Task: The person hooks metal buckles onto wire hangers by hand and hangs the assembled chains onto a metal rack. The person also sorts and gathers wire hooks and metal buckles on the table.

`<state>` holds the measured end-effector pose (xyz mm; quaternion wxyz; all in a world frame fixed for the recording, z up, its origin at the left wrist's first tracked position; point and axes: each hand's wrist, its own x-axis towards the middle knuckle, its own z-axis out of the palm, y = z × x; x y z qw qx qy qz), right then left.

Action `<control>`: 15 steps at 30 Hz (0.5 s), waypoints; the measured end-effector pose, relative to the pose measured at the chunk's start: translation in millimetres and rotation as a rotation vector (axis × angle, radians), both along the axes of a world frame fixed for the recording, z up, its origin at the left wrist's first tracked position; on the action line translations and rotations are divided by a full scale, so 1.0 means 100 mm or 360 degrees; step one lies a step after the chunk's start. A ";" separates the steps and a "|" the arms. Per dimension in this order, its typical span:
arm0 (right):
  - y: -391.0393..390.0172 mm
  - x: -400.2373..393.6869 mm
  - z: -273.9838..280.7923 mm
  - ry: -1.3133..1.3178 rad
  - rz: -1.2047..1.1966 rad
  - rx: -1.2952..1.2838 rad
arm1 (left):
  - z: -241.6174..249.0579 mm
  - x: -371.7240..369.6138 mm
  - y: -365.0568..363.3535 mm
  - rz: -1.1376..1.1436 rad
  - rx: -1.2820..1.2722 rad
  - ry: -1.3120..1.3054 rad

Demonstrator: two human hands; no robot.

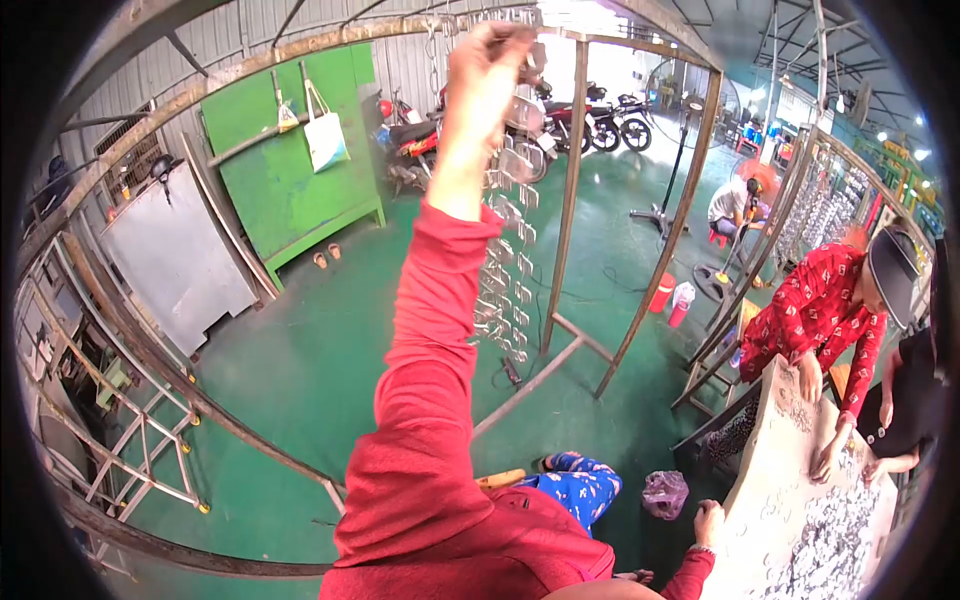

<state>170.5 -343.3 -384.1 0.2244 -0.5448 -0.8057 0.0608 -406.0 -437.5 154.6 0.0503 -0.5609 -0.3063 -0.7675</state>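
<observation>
Hanging in progress: left hand, at twelve o'clock, is pinched on the rusty overhead steel bar's hook, above a filled string of small silver metal pieces; unhung pieces remain on the grey table at four o'clock, right hand resting open there.

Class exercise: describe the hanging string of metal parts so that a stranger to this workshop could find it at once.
Start at the rusty curved frame bar overhead. Below it, the raised left hand in a red sleeve grips the top of the string of shiny metal parts. Unlike the distant filled racks, it dangles alone mid-floor.
</observation>
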 end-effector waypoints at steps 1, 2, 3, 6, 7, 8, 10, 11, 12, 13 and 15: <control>-0.02 -0.01 0.03 0.0002 -0.0002 0.0017 | 0.10 -0.09 -0.04 0.0116 -0.0058 0.0001; -0.05 -0.02 0.03 0.0007 -0.0008 0.0032 | 0.17 -0.13 -0.11 0.0325 -0.0215 -0.0044; -0.10 -0.06 0.06 0.0044 -0.0038 0.0061 | 0.24 -0.48 0.00 0.0453 -0.0170 0.0173; -0.06 -0.01 -0.05 0.0057 -0.0035 0.0114 | 0.52 -0.83 0.07 0.0542 -0.0290 0.0106; -0.01 0.03 -0.15 0.0068 0.0001 0.0146 | 0.59 -0.76 -0.01 0.0652 -0.0257 0.0281; 0.07 0.08 -0.29 -0.0030 0.0020 0.0139 | 0.41 -0.82 -0.10 0.0494 -0.0011 0.0444; 0.00 0.05 -0.47 0.0033 -0.0042 0.0532 | 0.38 -0.60 -0.26 0.0453 0.0090 0.0960; -0.11 -0.10 -0.13 0.0049 -0.0194 0.0088 | 0.35 -0.31 -0.35 0.0738 -0.0013 0.0939; -0.14 -0.08 -0.12 0.0138 -0.0128 0.0137 | 0.86 -0.81 -0.13 0.0712 -0.0818 0.0283; -0.21 -0.13 0.09 0.0046 -0.0208 -0.0068 | 0.98 -1.21 -0.01 0.0591 -0.0740 0.0192; -0.25 -0.16 0.20 0.0076 -0.0223 -0.0042 | 1.15 -1.69 0.20 0.0781 -0.0637 0.0320</control>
